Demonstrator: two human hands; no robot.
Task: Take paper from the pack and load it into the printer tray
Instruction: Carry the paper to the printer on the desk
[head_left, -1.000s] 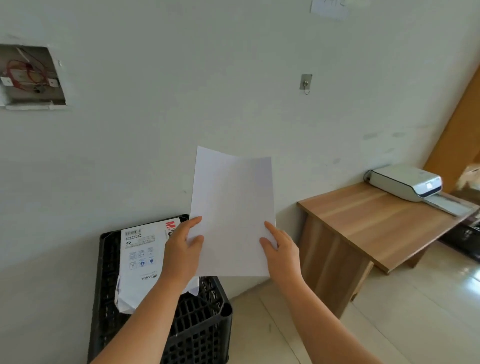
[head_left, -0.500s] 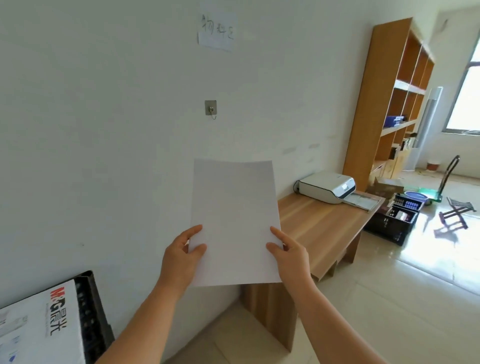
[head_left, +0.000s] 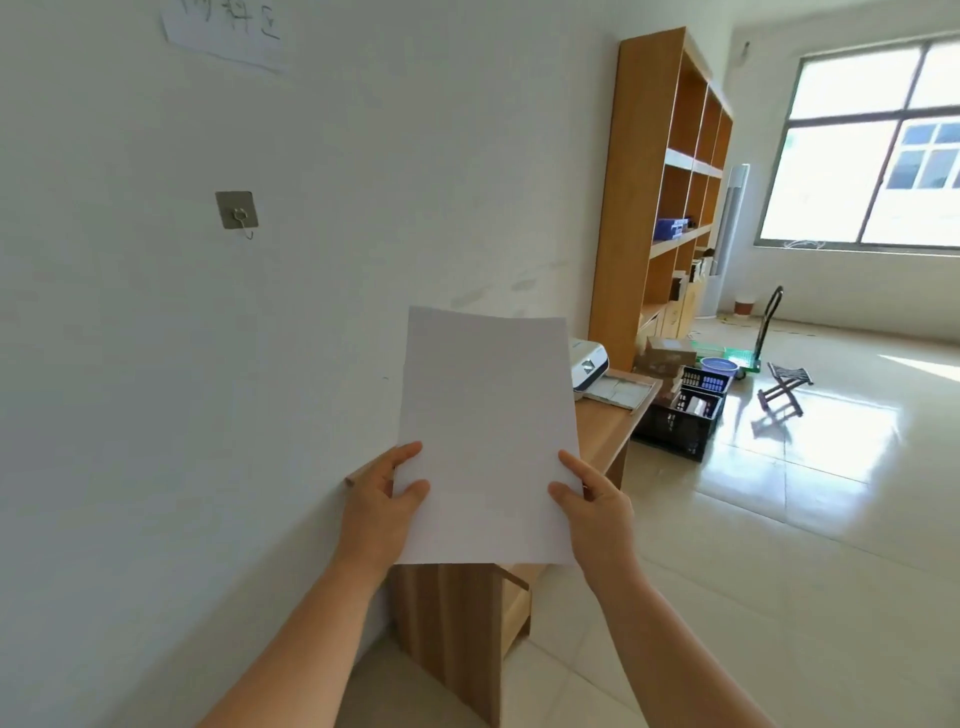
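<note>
A white sheet of paper (head_left: 485, 431) stands upright in front of me, held by both hands. My left hand (head_left: 376, 512) pinches its lower left edge and my right hand (head_left: 597, 512) pinches its lower right edge. Behind the sheet, the white printer (head_left: 589, 366) sits on the far end of a wooden table (head_left: 605, 431), mostly hidden by the paper. Its grey paper tray (head_left: 621, 392) sticks out flat to the right of it. The paper pack is out of view.
A white wall runs along the left with a metal hook (head_left: 237, 210). A tall wooden shelf (head_left: 670, 182) stands past the table. Black crates (head_left: 680, 415), a hand trolley (head_left: 763, 338) and a folding stool (head_left: 782, 387) sit on the tiled floor to the right.
The view has swung right: the crate with the paper pack has left the frame, and the table and printer are closer. Both hands still hold the sheet the same way.
</note>
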